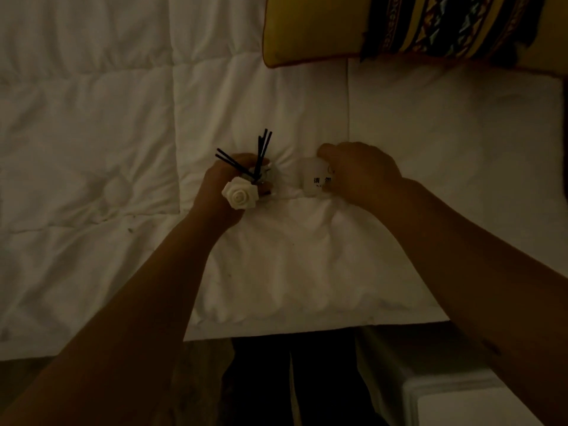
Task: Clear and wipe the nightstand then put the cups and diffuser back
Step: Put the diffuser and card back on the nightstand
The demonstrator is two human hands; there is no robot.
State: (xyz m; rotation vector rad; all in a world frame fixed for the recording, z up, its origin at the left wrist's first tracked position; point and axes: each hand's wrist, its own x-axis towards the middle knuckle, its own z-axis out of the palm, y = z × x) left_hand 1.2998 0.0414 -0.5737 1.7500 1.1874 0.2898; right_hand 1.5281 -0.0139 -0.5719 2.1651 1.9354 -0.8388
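Two items sit on the white quilted bed [92, 149]. Our left hand [221, 186] grips the small reed diffuser w/ black sticks and white rose [246, 182]; our right hand [359, 173] curls round a white printed cup [313, 176], prob. Clearing step; next, release gently so neither tips.

Diffuser [256, 176] left of sign [316, 178], on bed [123, 118]

Bedroom, prob. hotel or guest rm, dim light. White quilted duvet [92, 133] covers a bed that fills most of the view; yellow cushion w/ dark patterned band [430, 26] lies at its head end. Small white card w/ printed characters [316, 178] sits on the bedding.
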